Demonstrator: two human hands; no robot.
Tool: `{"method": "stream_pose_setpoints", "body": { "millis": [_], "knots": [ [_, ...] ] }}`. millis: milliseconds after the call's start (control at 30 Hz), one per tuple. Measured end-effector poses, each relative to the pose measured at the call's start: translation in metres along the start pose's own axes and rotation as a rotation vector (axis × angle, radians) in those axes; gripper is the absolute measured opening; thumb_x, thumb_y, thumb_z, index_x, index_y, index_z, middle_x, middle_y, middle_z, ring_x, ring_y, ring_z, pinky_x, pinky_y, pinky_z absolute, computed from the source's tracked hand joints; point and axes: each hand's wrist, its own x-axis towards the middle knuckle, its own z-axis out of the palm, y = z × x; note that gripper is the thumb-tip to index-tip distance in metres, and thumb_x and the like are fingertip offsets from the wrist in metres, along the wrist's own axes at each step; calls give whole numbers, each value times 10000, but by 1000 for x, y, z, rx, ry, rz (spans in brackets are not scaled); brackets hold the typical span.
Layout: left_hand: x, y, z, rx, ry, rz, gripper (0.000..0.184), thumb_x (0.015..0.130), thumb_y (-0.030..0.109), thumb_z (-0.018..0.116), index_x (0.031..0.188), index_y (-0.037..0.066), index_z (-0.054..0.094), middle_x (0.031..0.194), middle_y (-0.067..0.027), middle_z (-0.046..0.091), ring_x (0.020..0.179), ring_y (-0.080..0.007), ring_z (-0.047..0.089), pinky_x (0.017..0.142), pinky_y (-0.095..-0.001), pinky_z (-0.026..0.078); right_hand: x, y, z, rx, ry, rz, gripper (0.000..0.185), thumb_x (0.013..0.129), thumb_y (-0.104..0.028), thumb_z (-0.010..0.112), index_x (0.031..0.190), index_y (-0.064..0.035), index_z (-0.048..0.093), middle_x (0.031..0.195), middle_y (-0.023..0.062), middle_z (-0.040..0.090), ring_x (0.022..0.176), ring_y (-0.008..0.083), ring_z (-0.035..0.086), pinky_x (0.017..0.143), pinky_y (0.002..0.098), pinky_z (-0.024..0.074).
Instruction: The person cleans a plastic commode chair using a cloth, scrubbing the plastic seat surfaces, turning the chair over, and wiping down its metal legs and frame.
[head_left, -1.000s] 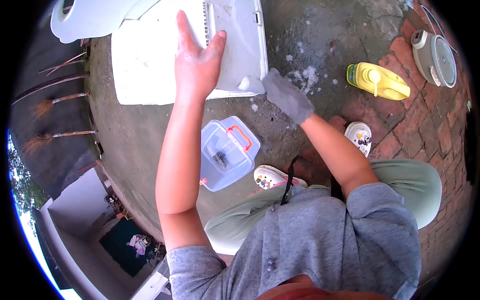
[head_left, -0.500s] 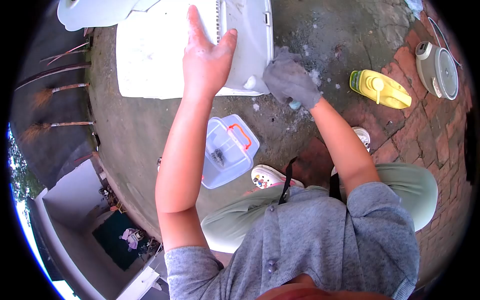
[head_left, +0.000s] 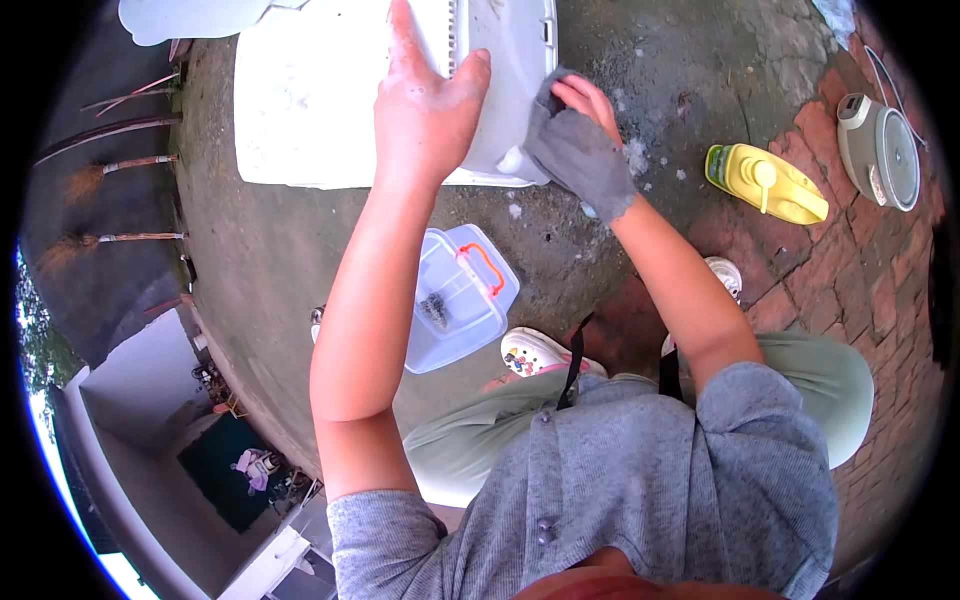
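Note:
A large white plastic casing [head_left: 310, 110] with a toothed strip lies on the ground at the top. My left hand [head_left: 425, 120], with wet suds on it, rests on its face, thumb and fingers spread; the fingertips run out of view. At the casing's right side edge, my right hand [head_left: 598, 108] holds a wet grey cloth [head_left: 580, 150], which covers most of the palm while some fingers show above it. A clump of white foam [head_left: 512, 160] clings to the casing's near corner beside the cloth.
A clear plastic box [head_left: 455, 325] with an orange handle and a dark scrubber inside stands near my shoe [head_left: 540, 352]. To the right are a yellow pump bottle [head_left: 765, 182] and a grey lidded appliance [head_left: 880, 150]. Brooms [head_left: 140, 165] lie at the left. Foam spots dot the ground.
My right hand has turned and slid slightly up along the casing's edge, so its fingers now show beyond the cloth. My left hand has shifted slightly up and right.

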Motion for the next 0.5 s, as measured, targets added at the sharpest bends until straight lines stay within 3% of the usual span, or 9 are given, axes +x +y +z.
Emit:
{"method": "stream_pose_setpoints", "body": {
  "millis": [133,200,233,367,433,500],
  "knots": [
    [-3,5,-2,-67,-50,-86,796,741,306,625,1353,-12,228,1254,-233,445,1127,-287,481,934,-301,365,-3,-7,-3,-8,-14,13,585,627,-297,736,1123,-75,518,1194,137,449,1085,320,452,921,409,364],
    [-1,0,0,-51,-24,-49,795,739,304,626,1351,-14,231,1256,-235,443,1133,-294,476,940,-310,361,-15,-4,-5,-178,-4,92,548,634,-303,736,1088,-66,542,1212,134,435,1104,318,433,933,407,349],
    [-1,0,0,-33,-18,-31,798,737,311,625,1350,-15,232,1257,-239,440,1137,-297,474,943,-312,358,-17,-6,4,-42,11,240,539,633,-319,738,1057,-43,554,1242,142,407,1134,322,404,951,406,328],
    [-1,-6,5,-30,1,-24,788,737,306,616,1349,-12,235,1245,-236,454,1121,-302,487,936,-317,365,-3,-35,7,-2,72,172,516,658,-318,723,1051,-26,558,1268,157,376,1156,320,382,968,403,308],
    [1,-17,14,-144,58,141,648,839,231,543,1316,-80,232,1335,-253,312,1254,-371,282,1052,-389,187,2,-59,12,96,50,112,511,734,-259,665,1144,-10,489,1310,180,338,1198,335,348,993,441,267],
    [2,-14,10,-157,7,99,700,813,202,562,1324,-93,185,1355,-268,256,1284,-356,220,1062,-379,165,-12,-68,40,-17,110,134,514,770,-228,620,1192,-2,432,1330,189,314,1220,344,324,999,466,245]
  ]
}}
